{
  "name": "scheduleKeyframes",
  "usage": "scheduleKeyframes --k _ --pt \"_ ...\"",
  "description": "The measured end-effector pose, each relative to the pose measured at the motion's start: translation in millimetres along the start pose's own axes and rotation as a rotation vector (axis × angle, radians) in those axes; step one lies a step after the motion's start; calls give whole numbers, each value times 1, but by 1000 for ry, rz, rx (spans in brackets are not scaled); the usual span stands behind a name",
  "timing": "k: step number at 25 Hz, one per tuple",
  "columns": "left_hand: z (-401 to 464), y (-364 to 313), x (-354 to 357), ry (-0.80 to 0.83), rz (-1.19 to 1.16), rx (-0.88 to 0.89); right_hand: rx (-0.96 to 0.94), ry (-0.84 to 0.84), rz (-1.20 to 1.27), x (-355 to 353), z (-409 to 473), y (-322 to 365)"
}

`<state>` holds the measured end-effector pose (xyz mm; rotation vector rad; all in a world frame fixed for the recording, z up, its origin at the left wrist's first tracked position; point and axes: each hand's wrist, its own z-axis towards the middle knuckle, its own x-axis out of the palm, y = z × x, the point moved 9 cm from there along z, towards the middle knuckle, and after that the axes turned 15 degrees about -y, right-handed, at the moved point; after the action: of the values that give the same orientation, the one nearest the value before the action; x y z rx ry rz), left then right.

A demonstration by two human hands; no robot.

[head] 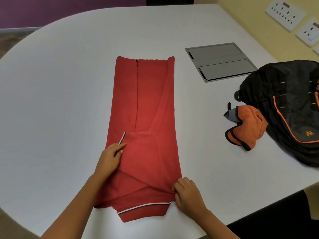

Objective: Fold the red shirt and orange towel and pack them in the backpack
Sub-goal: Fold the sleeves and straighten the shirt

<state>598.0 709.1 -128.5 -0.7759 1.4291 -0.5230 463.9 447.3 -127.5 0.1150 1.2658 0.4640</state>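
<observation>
White table (pixel 69 83) fills most of what I see, with a purple wall behind it and a yellow wall with sockets (pixel 284 15) off to the far right of my fingers. The shirt (pixel 143 104) lies flat in front of me as a long narrow strip, both sides already turned in toward the middle and the striped collar edge nearest me. My left hand (pixel 110 157) rests on the left side of the strip, fingers mostly straight and pressing the cloth beside a striped sleeve cuff; whether the lower fingers tuck under an edge I cannot tell. My right hand (pixel 187 195) pinches the near right corner of the shirt, its fingers curled on the fabric. I judge the lengthwise folds done and the crosswise fold still to come, probably bringing the near end up toward the far hem. Well to the right of my right fingers the towel (pixel 248 128) lies in a crumpled heap, not yet folded, touching the backpack (pixel 284 100), which lies on its side at the table's right edge. Nothing looks packed, so I am early in the task: finish the shirt, fold the towel, load both. Beyond the bag a grey cable hatch (pixel 221 61) sits flush in the table.
</observation>
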Motion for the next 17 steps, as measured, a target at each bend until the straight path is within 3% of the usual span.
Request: scheduleKeyframes --k 8,13,17 --pt "15 -13 -7 -213 304 101 161 272 145 21 31 -17" --pt "61 -48 6 -215 255 141 295 67 151 12 127 -52" --pt "117 -80 41 -90 146 129 396 -63 167 11 237 -86"
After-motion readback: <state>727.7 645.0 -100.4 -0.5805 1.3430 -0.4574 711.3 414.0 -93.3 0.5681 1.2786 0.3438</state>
